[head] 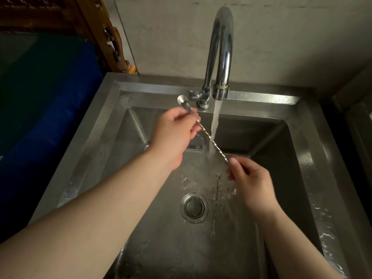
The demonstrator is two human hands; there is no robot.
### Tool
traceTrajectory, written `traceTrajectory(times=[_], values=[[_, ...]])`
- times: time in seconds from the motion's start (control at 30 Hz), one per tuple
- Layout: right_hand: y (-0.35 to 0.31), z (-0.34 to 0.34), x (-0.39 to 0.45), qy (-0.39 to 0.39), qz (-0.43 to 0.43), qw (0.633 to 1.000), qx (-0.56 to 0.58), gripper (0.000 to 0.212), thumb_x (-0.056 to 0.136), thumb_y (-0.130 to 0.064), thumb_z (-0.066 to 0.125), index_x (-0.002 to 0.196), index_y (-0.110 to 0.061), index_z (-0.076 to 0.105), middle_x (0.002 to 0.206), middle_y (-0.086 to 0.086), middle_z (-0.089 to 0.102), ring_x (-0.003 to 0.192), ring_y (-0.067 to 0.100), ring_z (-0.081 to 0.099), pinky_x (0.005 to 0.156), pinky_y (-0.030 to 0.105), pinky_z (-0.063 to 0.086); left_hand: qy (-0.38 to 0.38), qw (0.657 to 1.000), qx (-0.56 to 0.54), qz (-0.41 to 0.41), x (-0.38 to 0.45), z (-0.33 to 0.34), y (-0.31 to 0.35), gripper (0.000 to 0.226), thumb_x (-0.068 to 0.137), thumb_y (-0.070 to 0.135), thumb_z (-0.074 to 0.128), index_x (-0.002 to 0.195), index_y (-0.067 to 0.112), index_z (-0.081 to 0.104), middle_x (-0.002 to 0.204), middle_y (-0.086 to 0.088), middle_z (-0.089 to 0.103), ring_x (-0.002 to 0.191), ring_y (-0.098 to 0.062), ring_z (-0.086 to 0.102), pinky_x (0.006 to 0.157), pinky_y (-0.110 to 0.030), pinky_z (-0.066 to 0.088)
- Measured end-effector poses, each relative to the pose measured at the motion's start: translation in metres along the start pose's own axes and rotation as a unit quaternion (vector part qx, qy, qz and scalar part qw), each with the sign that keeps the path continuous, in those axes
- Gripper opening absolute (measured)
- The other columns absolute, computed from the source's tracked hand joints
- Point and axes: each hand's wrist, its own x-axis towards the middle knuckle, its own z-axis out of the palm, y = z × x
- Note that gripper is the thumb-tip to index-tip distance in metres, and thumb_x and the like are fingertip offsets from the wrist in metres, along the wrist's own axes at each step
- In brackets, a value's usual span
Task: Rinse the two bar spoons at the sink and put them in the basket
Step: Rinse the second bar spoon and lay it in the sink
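A long twisted bar spoon (213,142) is held across the running water under the tap (220,57). My left hand (175,133) grips it near the bowl end, and the bowl sticks out at the upper left. My right hand (249,178) pinches its other end. The second bar spoon (215,204) lies on the bottom of the steel sink (314,158), just right of the drain (194,207), with its forked end toward me. No basket is in view.
Water streams from the curved tap and splashes around the drain. The sink rim on the right is wet. A blue surface (46,97) and carved wooden furniture (112,39) lie left of the sink, with a pale wall behind.
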Motion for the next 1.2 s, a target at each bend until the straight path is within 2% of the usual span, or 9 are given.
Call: traceTrajectory(times=[0.1, 0.3, 0.4, 0.57, 0.7, 0.87, 1.0, 1.1, 1.2], values=[[0.001, -0.021, 0.000, 0.024, -0.001, 1.000, 0.016, 0.009, 0.092, -0.021, 0.068, 0.088, -0.023, 0.075, 0.069, -0.012, 0.072, 0.057, -0.005, 0.063, 0.057, 0.007, 0.047, 0.040, 0.996, -0.069, -0.030, 0.004, -0.009, 0.002, 0.012, 0.093, 0.011, 0.064, 0.081, 0.010, 0.065, 0.072, -0.001, 0.068, 0.064, -0.011, 0.063, 0.062, -0.022, 0.051], [-0.028, -0.022, 0.005, 0.020, 0.056, 0.960, 0.273, 0.006, 0.083, -0.017, 0.073, 0.087, -0.021, 0.073, 0.075, 0.001, 0.070, 0.065, 0.013, 0.068, 0.065, 0.022, 0.057, 0.119, 0.957, -0.210, -0.164, 0.018, -0.025, -0.019, 0.010, 0.092, 0.009, 0.064, 0.082, 0.008, 0.064, 0.073, -0.001, 0.067, 0.066, -0.009, 0.063, 0.057, -0.015, 0.052], [-0.049, -0.014, 0.008, 0.066, 0.003, 0.974, 0.219, 0.010, 0.081, -0.022, 0.078, 0.088, -0.019, 0.071, 0.075, 0.001, 0.074, 0.068, 0.015, 0.075, 0.066, 0.020, 0.058, 0.151, 0.920, -0.260, -0.253, 0.023, -0.031, -0.047, 0.013, 0.092, 0.011, 0.063, 0.081, 0.006, 0.064, 0.065, -0.003, 0.067, 0.055, -0.007, 0.062, 0.043, -0.013, 0.048], [-0.080, 0.010, 0.017, 0.074, -0.051, 0.984, 0.154, 0.012, 0.079, -0.022, 0.080, 0.078, -0.017, 0.069, 0.070, -0.002, 0.075, 0.069, 0.012, 0.074, 0.067, 0.020, 0.058, 0.116, 0.891, -0.256, -0.357, 0.021, -0.026, -0.101, 0.011, 0.093, 0.001, 0.052, 0.086, 0.000, 0.061, 0.049, -0.008, 0.063, 0.035, -0.011, 0.055, 0.033, -0.016, 0.037], [-0.089, 0.026, 0.022, 0.032, -0.065, 0.991, 0.116, 0.003, 0.085, -0.014, 0.075, 0.087, -0.013, 0.073, 0.076, 0.005, 0.074, 0.071, 0.019, 0.071, 0.072, 0.029, 0.059, 0.057, 0.870, -0.245, -0.424, 0.008, -0.009, -0.128, 0.013, 0.094, 0.003, 0.055, 0.098, -0.006, 0.064, 0.069, -0.012, 0.066, 0.047, -0.013, 0.058, 0.036, -0.020, 0.042], [-0.088, 0.025, 0.022, 0.004, -0.095, 0.992, 0.084, 0.005, 0.089, -0.015, 0.071, 0.092, -0.014, 0.075, 0.077, -0.003, 0.073, 0.071, 0.005, 0.068, 0.070, 0.017, 0.054, 0.023, 0.864, -0.248, -0.438, -0.005, 0.011, -0.133, 0.017, 0.097, 0.004, 0.050, 0.098, -0.005, 0.064, 0.059, -0.012, 0.071, 0.062, -0.017, 0.065, 0.058, -0.022, 0.050], [-0.088, 0.019, 0.018, 0.024, -0.101, 0.990, 0.091, 0.005, 0.088, -0.015, 0.072, 0.092, -0.016, 0.076, 0.078, -0.007, 0.075, 0.071, 0.001, 0.069, 0.067, 0.014, 0.054, 0.036, 0.861, -0.265, -0.432, -0.003, 0.021, -0.129, 0.018, 0.096, 0.003, 0.052, 0.085, -0.005, 0.063, 0.053, -0.011, 0.069, 0.041, -0.018, 0.064, 0.056, -0.023, 0.046], [-0.086, 0.010, 0.011, 0.035, -0.096, 0.990, 0.102, 0.004, 0.089, -0.017, 0.072, 0.090, -0.018, 0.075, 0.077, -0.001, 0.075, 0.072, 0.011, 0.071, 0.068, 0.020, 0.057, 0.025, 0.863, -0.276, -0.423, 0.003, 0.024, -0.126, 0.018, 0.095, 0.000, 0.048, 0.085, -0.005, 0.061, 0.055, -0.013, 0.067, 0.044, -0.015, 0.061, 0.054, -0.021, 0.042], [-0.077, -0.005, -0.004, 0.056, -0.096, 0.989, 0.096, 0.008, 0.089, -0.019, 0.069, 0.088, -0.026, 0.073, 0.080, -0.001, 0.075, 0.075, 0.011, 0.072, 0.068, 0.019, 0.058, 0.018, 0.883, -0.264, -0.388, 0.016, 0.027, -0.120, 0.024, 0.095, -0.001, 0.045, 0.114, -0.001, 0.060, 0.079, -0.011, 0.063, 0.064, -0.013, 0.058, 0.050, -0.020, 0.045]])
